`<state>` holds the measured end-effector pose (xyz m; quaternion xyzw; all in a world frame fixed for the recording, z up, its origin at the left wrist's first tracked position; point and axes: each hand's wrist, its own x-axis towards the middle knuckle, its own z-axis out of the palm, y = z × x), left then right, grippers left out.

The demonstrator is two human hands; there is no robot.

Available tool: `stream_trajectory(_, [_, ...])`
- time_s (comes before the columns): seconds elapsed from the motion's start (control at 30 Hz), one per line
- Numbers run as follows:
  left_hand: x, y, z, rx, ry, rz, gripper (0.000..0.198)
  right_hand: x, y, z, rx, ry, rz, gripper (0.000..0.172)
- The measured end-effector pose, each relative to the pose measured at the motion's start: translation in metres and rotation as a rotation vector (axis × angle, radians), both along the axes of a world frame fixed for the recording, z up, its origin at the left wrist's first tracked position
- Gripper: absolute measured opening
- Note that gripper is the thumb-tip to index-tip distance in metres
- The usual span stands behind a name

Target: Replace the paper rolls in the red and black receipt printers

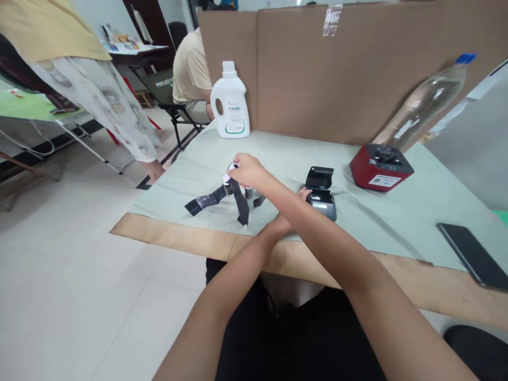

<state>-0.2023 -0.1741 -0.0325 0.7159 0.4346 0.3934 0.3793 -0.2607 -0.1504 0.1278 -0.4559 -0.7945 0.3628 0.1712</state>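
My arms are crossed over the table edge. My right hand (pixel 246 170) reaches left and is closed on a small white roll (pixel 229 180). Dark printed strips (pixel 222 198) trail from the roll onto the pale green cloth (pixel 278 153). My left hand (pixel 305 193) passes under the right forearm, which hides most of it. Its visible fingers rest against the left side of a small black label printer (pixel 322 200) whose lid stands open.
A white detergent bottle (pixel 230 100) stands at the back by a cardboard wall (pixel 337 74). A red box device (pixel 380 166), a clear bottle (pixel 428 100) and a dark phone (pixel 472 254) are on the right. One person stands at the left (pixel 99 90), another sits behind (pixel 192 69).
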Motion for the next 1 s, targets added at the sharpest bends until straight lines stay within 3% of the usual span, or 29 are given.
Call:
stream_trajectory(0.07, [0.0, 0.002, 0.0, 0.0, 0.049, -0.016, 0.078, -0.012, 0.009, -0.014, 0.071, -0.115, -0.031, 0.019])
stream_trajectory(0.13, [-0.001, 0.002, 0.002, -0.013, 0.084, -0.031, 0.087, -0.017, 0.016, -0.023, 0.041, -0.172, -0.05, 0.022])
stream_trajectory(0.27, [-0.002, -0.002, 0.007, -0.036, 0.121, -0.052, 0.103, -0.018, 0.022, -0.027, -0.02, -0.193, -0.07, 0.028])
stream_trajectory(0.43, [-0.001, -0.003, 0.006, -0.034, 0.117, -0.036, 0.104, -0.019, 0.018, -0.027, 0.147, -0.342, -0.049, 0.034])
stream_trajectory(0.6, [0.0, 0.0, 0.005, -0.024, 0.135, -0.031, 0.121, -0.025, 0.02, -0.041, 0.285, -0.45, -0.02, 0.034])
stream_trajectory(0.83, [0.0, 0.003, 0.005, -0.021, 0.174, -0.033, 0.12, -0.028, 0.028, -0.063, 0.312, -0.586, -0.013, 0.035])
stream_trajectory(1.0, [0.001, 0.002, 0.004, -0.015, 0.167, -0.034, 0.119, -0.025, 0.029, -0.06, 0.438, -0.475, 0.047, 0.044])
